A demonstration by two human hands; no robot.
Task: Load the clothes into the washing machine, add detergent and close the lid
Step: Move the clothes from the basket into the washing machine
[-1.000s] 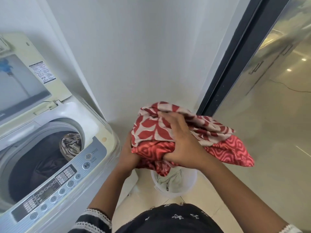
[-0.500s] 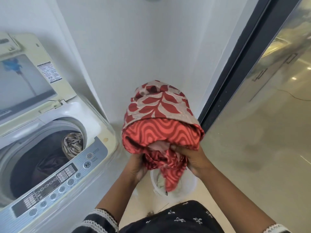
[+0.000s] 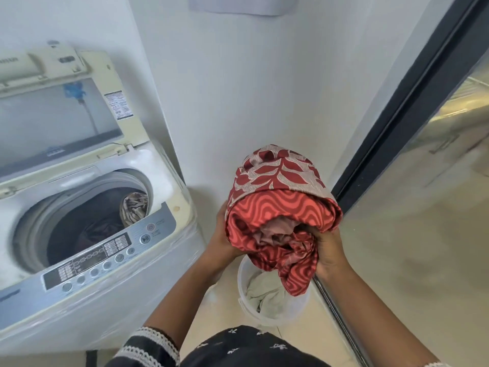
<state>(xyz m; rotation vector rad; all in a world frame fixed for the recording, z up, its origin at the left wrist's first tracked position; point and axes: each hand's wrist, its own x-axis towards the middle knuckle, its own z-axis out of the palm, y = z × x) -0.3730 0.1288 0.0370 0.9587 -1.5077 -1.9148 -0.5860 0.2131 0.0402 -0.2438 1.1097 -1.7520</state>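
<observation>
Loading step, head view. Both hands hold a bunched red patterned garment (image 3: 280,207) above a white bucket (image 3: 244,274) on the floor, to the right of the washing machine (image 3: 111,300). The left hand (image 3: 222,234) cups the bundle from its left side; the right hand (image 3: 329,250) grips its lower folds with curled fingers. The lid (image 3: 60,112) stands raised, and the drum (image 3: 87,221) already contains dark cloth and a striped piece.

To do the step well, the bundle should probably travel left over the control panel (image 3: 105,255) and drop centrally into the drum, with the hanging tail gathered first so that it does not catch on the rim.

A pale cloth (image 3: 262,290) remains in the bucket, partly covered by the garment. No detergent is visible. The drum's depth and the panel lettering cannot be made out.
</observation>
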